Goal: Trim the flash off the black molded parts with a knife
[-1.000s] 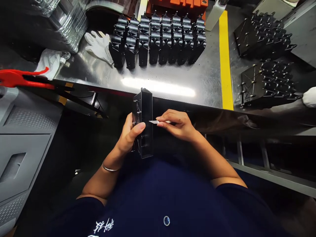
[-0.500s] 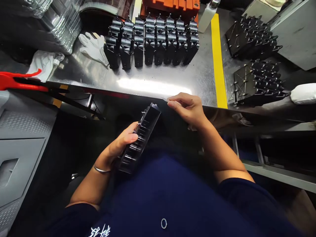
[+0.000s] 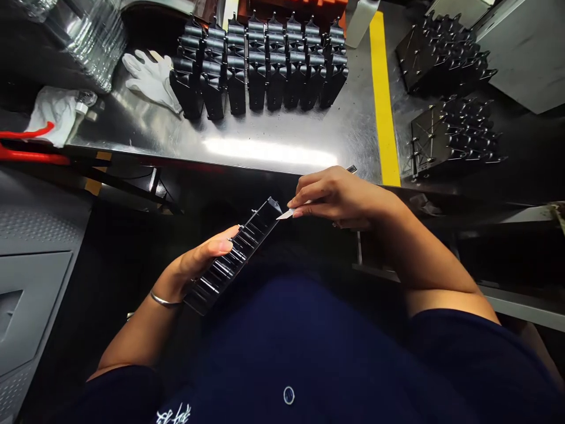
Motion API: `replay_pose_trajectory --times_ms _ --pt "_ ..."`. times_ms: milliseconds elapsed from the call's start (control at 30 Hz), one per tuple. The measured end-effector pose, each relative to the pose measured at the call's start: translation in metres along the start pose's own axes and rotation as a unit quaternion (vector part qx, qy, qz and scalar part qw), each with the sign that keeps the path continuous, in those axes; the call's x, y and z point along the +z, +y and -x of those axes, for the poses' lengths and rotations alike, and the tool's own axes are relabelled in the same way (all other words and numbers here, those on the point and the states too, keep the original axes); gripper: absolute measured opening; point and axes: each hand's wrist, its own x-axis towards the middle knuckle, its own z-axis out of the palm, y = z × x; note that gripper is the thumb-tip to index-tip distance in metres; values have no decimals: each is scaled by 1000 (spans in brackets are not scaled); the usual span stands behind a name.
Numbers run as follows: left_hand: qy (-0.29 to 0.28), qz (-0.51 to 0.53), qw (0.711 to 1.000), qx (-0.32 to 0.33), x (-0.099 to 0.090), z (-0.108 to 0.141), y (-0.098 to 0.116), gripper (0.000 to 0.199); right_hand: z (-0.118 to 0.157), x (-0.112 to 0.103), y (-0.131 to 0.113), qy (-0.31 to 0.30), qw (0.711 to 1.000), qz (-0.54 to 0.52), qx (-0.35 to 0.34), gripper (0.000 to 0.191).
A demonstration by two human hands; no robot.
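My left hand (image 3: 205,253) is closed round a long black ribbed part (image 3: 229,263), held tilted below the table's front edge with its upper end towards the right. My right hand (image 3: 331,197) pinches a small knife, whose pale pointed blade (image 3: 286,215) is at the part's upper right end. Whether the blade touches the part is hard to tell. A dark end of the knife (image 3: 352,169) sticks out behind my right hand.
Several similar black parts (image 3: 274,68) stand in a row on the metal table (image 3: 145,132). White gloves (image 3: 150,79) lie at their left. Beyond a yellow stripe (image 3: 385,100) are two black stacks (image 3: 441,56). Red handles (image 3: 33,158) are at the left edge.
My right hand has turned and come down, bringing the blade to the part's upper end. My left hand and the part have shifted left and tilted further over.
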Motion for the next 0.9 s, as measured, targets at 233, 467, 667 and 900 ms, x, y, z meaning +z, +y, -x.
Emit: replay_pose_trajectory --times_ms 233,467,667,900 --pt "-67 41 994 -75 -2 0 -12 44 -6 8 12 14 999 -31 -17 21" --pt "-83 106 991 -14 4 -15 -22 48 -9 52 26 259 955 -139 52 26" --pt "98 -44 992 64 10 -22 -18 55 -8 72 12 303 942 -98 109 30" --pt "119 -94 983 100 0 -28 -29 65 -5 76 -3 290 949 -17 122 25"
